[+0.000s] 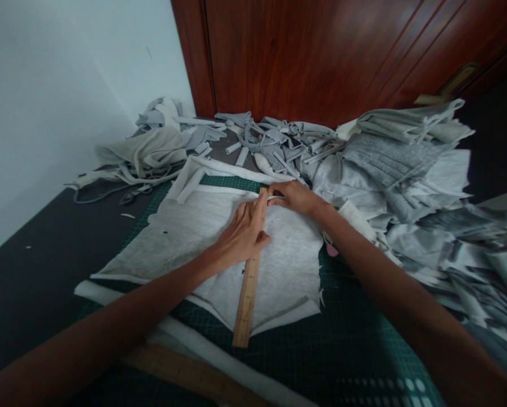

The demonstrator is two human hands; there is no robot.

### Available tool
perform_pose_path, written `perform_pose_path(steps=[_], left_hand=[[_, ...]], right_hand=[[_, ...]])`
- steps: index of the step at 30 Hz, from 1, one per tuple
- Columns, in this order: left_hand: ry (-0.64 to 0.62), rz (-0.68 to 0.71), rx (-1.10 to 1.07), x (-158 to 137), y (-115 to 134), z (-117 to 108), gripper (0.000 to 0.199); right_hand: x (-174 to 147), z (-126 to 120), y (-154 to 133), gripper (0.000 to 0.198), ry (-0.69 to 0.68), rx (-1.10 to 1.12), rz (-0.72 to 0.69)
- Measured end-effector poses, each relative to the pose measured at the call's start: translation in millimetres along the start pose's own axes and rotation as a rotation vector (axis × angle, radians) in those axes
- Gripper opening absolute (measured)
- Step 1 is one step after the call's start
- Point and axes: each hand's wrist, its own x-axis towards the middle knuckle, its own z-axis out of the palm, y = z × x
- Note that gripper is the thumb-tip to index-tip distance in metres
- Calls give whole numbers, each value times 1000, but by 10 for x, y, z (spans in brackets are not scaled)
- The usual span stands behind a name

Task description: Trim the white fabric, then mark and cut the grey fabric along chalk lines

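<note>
A piece of light grey knit fabric (291, 249) lies spread on a green cutting mat (232, 182), its far edge cut and curling. Across it, near to far, runs a wooden ruler (248, 299). My left hand (245, 229) holds the ruler down near its far end, fingers along it and thumb out on the right side. Just right of the ruler's tip, my right hand (293, 198) pinches the fabric's far edge between thumb and fingers. The fingertips are partly hidden. A long rolled fabric strip (194, 167) lies beyond the cut edge.
Fabric scraps (278, 138) are heaped along the wooden door (278, 56). Stacked grey cloth (406, 152) rises at the right, with more loose pieces (456, 254) nearer. A crumpled cloth pile (147, 147) sits by the wall. Another wooden ruler (185, 373) lies under my left forearm.
</note>
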Motion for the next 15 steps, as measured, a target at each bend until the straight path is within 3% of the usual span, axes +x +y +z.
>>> perform_pose_path(steps=[10, 15], left_hand=[[3, 6, -13, 3, 17, -24, 110], [-1, 12, 5, 5, 11, -25, 110]], right_hand=[[-47, 163, -146, 20, 215, -52, 194], [14, 237, -200, 18, 236, -58, 288]])
